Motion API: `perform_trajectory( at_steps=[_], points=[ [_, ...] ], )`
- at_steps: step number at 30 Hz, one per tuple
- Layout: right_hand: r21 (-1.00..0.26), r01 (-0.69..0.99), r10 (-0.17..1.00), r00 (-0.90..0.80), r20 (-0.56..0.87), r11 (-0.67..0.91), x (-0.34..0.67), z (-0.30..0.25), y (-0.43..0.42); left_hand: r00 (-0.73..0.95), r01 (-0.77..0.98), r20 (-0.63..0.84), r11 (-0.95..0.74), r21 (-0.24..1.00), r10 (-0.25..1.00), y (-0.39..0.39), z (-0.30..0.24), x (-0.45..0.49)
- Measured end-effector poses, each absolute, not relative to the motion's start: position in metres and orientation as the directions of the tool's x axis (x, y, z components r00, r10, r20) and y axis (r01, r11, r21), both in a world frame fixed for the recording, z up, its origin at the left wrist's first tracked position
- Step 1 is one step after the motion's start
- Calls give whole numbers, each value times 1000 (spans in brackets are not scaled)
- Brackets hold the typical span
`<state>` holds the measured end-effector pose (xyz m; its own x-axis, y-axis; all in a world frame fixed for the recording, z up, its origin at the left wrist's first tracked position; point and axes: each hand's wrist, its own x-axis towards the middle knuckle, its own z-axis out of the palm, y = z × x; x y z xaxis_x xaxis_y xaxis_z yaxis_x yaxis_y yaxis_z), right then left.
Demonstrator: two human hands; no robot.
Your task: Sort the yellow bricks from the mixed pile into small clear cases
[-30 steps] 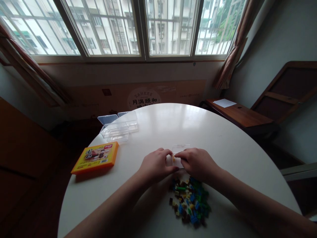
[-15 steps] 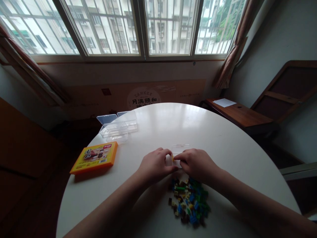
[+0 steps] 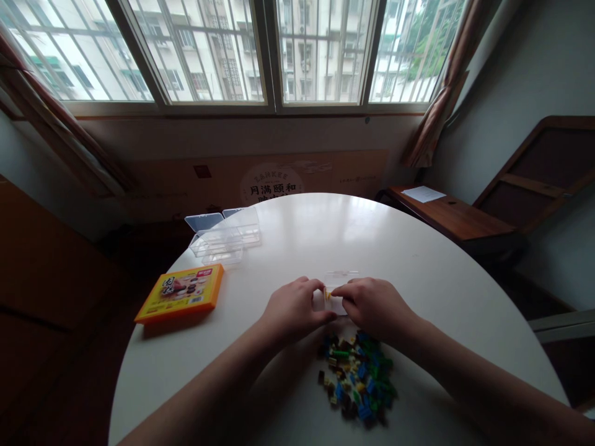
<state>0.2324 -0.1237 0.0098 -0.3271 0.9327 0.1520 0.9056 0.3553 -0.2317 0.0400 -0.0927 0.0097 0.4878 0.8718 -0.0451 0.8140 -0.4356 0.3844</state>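
Observation:
Both my hands meet at the middle of the round white table (image 3: pixel 418 260), over a small clear plastic box (image 3: pixel 338 276). My left hand (image 3: pixel 292 308) curls round the box's left side, fingers closed against it. My right hand (image 3: pixel 372 306) pinches something small and yellow (image 3: pixel 328 296) at the box's front left edge. Just in front of my hands lies a heap of small coloured building bricks (image 3: pixel 357 379), in green, blue, brown and yellow.
An orange flat box (image 3: pixel 181 292) lies near the table's left edge. Clear plastic boxes with open lids (image 3: pixel 225 238) stand at the far left. A dark wooden desk with a paper sheet (image 3: pixel 424 194) stands to the right, below the barred window.
Hardly anything has moved. My hands stay together at the small clear box, with only slight shifts of the fingers and of the view.

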Motion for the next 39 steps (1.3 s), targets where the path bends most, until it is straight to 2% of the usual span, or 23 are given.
perform_trajectory(
  at_steps=[39],
  points=[
    [-244, 898, 929, -343, 136, 367, 228, 9, -121, 502, 814, -61, -447, 371, 863, -93, 13, 40]
  ],
)
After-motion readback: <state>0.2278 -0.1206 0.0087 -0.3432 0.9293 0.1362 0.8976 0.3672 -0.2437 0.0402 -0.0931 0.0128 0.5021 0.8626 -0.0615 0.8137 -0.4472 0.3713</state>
